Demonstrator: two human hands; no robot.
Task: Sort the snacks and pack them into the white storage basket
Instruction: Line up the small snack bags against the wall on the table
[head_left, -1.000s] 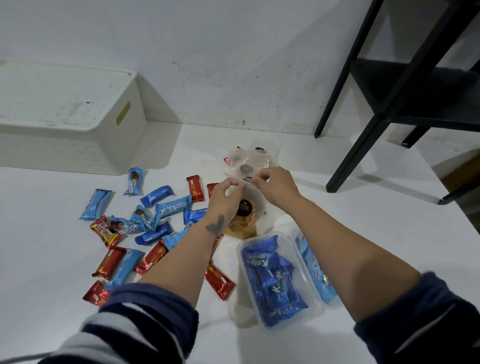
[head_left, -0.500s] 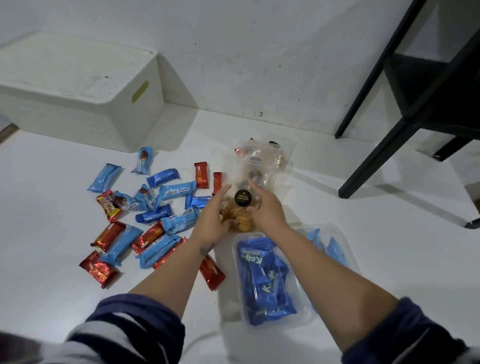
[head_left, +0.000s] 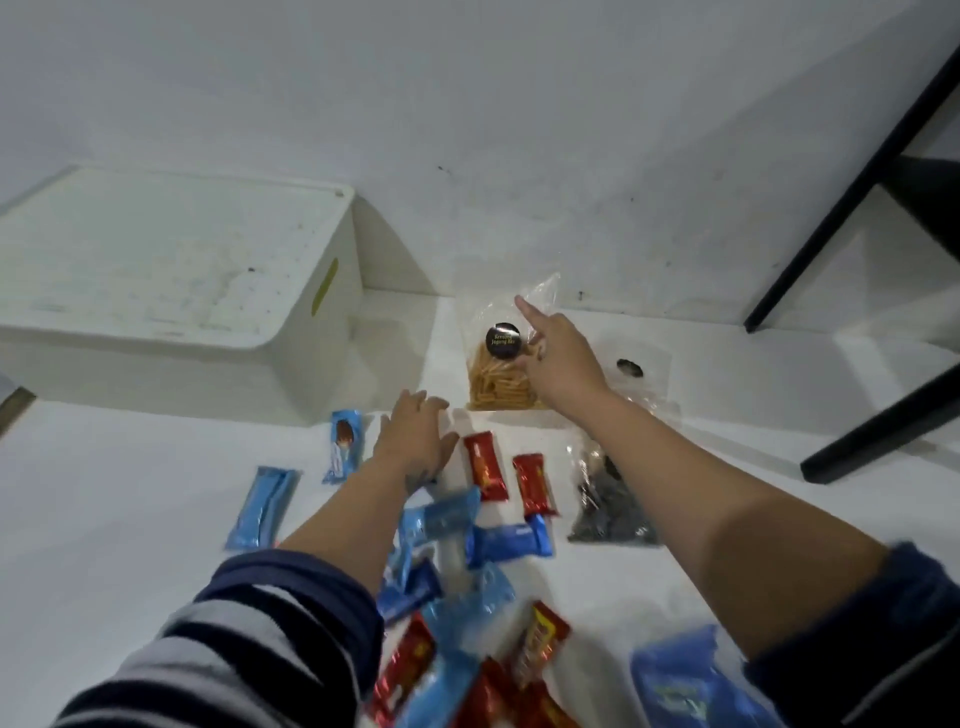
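Head view: nothing is seen packed in the lidded white storage basket (head_left: 291, 322), wrapped snacks (head_left: 483, 465) lie scattered on the counter (head_left: 104, 519), left hand (head_left: 415, 441) spread empty, right hand (head_left: 558, 353) touching the stick-snack bag (head_left: 493, 379), grip unclear.

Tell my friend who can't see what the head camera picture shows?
A person's right hand touches a clear bag of yellow snack sticks by the wall, while the open left hand hovers above scattered red and blue wrapped snacks. A white storage basket sits upside down at left.

Both arms reach toward twelve o'clock; the left hand (head_left: 415, 436) is spread flat, the right hand (head_left: 558, 358) seemingly pointing its forefinger.
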